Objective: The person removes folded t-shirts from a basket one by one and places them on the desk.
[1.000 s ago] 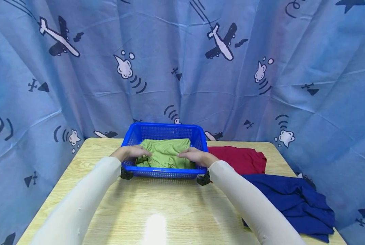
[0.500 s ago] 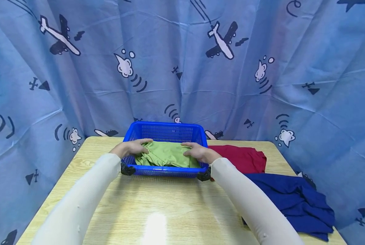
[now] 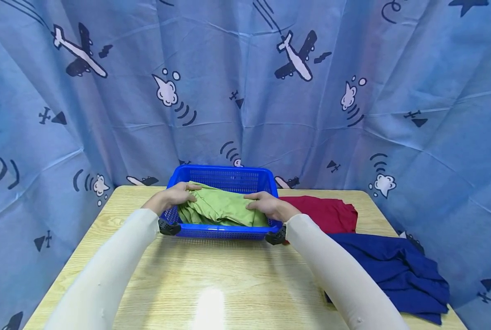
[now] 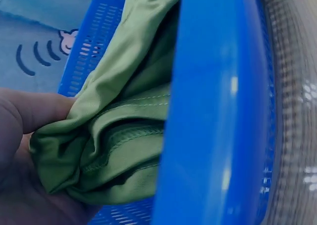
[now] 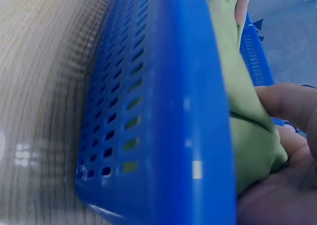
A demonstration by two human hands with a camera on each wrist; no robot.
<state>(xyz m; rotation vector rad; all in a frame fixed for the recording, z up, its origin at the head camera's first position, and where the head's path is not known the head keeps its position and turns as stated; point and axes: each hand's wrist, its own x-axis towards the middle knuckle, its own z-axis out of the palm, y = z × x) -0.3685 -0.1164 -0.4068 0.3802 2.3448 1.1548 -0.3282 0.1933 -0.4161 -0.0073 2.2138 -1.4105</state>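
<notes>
A folded green garment (image 3: 225, 205) with stitched seams lies in a blue plastic basket (image 3: 225, 228) with perforated walls. My left hand (image 3: 175, 194) grips its left end, thumb (image 4: 47, 108) on top and the other fingers beneath the layers. At the opposite end, my right hand (image 3: 269, 205) holds the cloth between the thumb (image 5: 285, 102) and the fingers under it. The garment's left end is raised higher than its right. In the left wrist view, loose folds with double stitching (image 4: 133, 103) show behind the basket's front rim.
A red cloth (image 3: 324, 213) lies right of the basket on the wooden table (image 3: 179, 284). Nearer, a crumpled dark blue garment (image 3: 398, 272) reaches the table's right edge, partly behind the right sleeve. A blue patterned curtain (image 3: 212, 91) hangs behind.
Both hands have taken hold of the green garment's ends, where they earlier lay over it. The left hand has moved up and left, lifting that end. The basket stays put.
</notes>
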